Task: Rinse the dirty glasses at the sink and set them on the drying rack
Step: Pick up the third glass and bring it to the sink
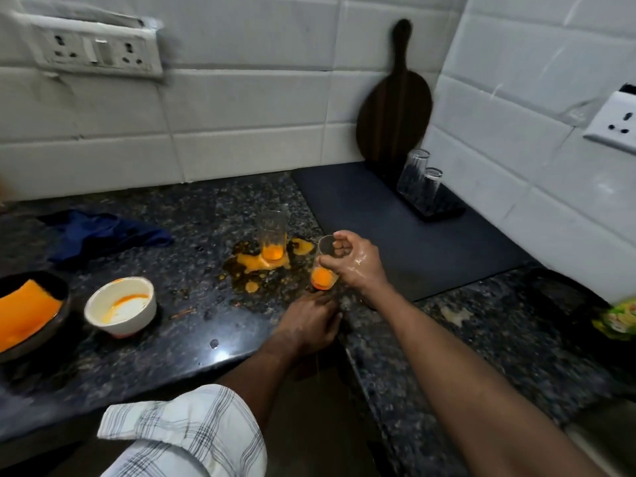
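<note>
My wet right hand (pixel 358 265) grips a clear glass (pixel 323 275) near its rim; orange liquid sits in its bottom, just above the dark granite counter. My left hand (pixel 308 321) rests flat on the counter edge right below that glass, holding nothing. A second dirty glass (pixel 272 235) stands upright behind, in a puddle of orange liquid (pixel 254 263). Two clean glasses (pixel 420 180) stand upside down on a small dark rack (pixel 444 210) in the back right corner, on a dark mat (pixel 378 208).
A white bowl (pixel 120 306) smeared with orange and a dark bowl of orange liquid (pixel 27 315) stand at the left. A blue cloth (pixel 99 235) lies behind them. A dark wooden board (pixel 394 108) leans against the tiled wall. A green packet (pixel 619 318) lies at the right edge.
</note>
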